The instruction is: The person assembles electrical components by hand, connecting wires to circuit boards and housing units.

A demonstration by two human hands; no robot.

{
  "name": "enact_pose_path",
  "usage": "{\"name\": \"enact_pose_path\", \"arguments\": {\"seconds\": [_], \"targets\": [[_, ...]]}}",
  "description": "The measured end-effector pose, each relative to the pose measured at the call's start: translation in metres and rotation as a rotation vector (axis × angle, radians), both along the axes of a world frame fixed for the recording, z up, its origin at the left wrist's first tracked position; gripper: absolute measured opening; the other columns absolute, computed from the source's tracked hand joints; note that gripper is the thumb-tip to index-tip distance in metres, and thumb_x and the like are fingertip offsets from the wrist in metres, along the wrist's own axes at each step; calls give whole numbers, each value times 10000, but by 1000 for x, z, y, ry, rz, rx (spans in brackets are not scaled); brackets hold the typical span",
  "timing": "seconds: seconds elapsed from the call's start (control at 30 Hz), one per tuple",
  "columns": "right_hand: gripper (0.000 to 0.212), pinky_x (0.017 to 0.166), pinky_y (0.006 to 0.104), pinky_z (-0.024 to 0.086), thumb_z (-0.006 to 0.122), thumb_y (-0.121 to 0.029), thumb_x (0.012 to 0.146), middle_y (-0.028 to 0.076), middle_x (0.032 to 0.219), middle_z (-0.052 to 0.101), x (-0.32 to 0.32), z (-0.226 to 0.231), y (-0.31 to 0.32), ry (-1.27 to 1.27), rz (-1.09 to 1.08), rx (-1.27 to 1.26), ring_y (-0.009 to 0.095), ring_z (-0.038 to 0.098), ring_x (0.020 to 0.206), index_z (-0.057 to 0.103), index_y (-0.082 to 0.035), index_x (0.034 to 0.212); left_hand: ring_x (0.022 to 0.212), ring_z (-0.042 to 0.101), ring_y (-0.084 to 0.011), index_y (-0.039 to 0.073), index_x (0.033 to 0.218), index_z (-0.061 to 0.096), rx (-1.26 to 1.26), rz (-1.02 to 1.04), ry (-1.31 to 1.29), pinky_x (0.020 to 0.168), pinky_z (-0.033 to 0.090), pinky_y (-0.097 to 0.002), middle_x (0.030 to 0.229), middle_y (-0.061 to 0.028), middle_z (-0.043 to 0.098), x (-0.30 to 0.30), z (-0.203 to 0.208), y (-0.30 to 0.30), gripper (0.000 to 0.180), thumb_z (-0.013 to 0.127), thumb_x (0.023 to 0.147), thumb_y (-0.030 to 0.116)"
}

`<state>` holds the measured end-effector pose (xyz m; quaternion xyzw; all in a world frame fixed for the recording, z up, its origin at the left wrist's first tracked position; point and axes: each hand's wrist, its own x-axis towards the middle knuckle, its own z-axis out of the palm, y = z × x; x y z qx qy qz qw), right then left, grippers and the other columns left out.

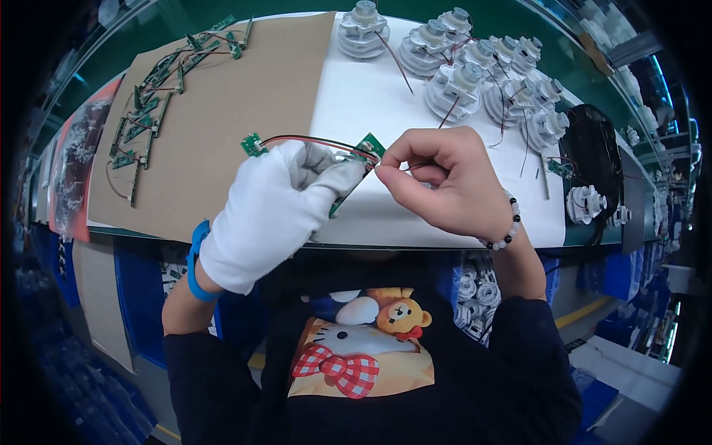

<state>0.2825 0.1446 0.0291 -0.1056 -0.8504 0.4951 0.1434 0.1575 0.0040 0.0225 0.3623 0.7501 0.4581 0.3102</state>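
My left hand (267, 208), in a white glove with a blue band at the wrist, is closed round a green circuit board (368, 145) above the front of the table. Red and black wires (315, 139) arch over the glove from it to a small green board (253, 144). My right hand (445, 178), bare and with a bead bracelet, pinches at the board's edge by the wire ends. A thin dark wire passes under its fingers. What exactly lies between the fingertips is too small to make out.
Several wired green boards (152, 111) lie on brown cardboard (222, 111) at the left. White round units (454, 93) with trailing wires stand on white sheeting at the back right. A black bag (593, 156) lies on the right. Below the table edge, a bin holds white parts (478, 293).
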Motion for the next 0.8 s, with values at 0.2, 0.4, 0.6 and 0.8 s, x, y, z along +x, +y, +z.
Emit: {"name": "enact_pose_path", "arguments": {"seconds": [0.2, 0.4, 0.6, 0.8], "targets": [[81, 403, 162, 210, 627, -50, 745, -38, 546, 513, 9, -1, -2, 40, 0, 67, -11, 330, 446, 635, 30, 757, 472, 503, -81, 1, 782, 627, 206, -14, 149, 439, 394, -232, 569, -47, 577, 5, -5, -8, 142, 661, 780, 139], [98, 407, 165, 278, 619, -69, 742, -1, 555, 546, 12, 5, -5, -18, -32, -93, 15, 383, 446, 637, 27, 749, 491, 471, -33, -6, 871, 632, 296, -66, 360, 445, 359, -182, 621, -1, 567, 14, -2, -13, 106, 624, 806, 76], [117, 430, 155, 315, 612, -66, 774, 4, 572, 549, 12, -2, -4, -28, 10, -156, 6, 422, 483, 627, 50, 764, 445, 442, -28, -12, 858, 632, 291, -16, 443, 407, 332, -190, 585, -7, 547, 16, -7, -14, 105, 625, 806, 79], [146, 454, 166, 365, 601, -82, 792, 10, 587, 563, 11, 2, -3, -80, -10, -297, 8, 453, 507, 617, 61, 765, 503, 488, -54, -18, 810, 636, 300, -16, 577, 464, 385, -205, 593, -23, 565, 16, 0, -8, 94, 622, 806, 75]]}}
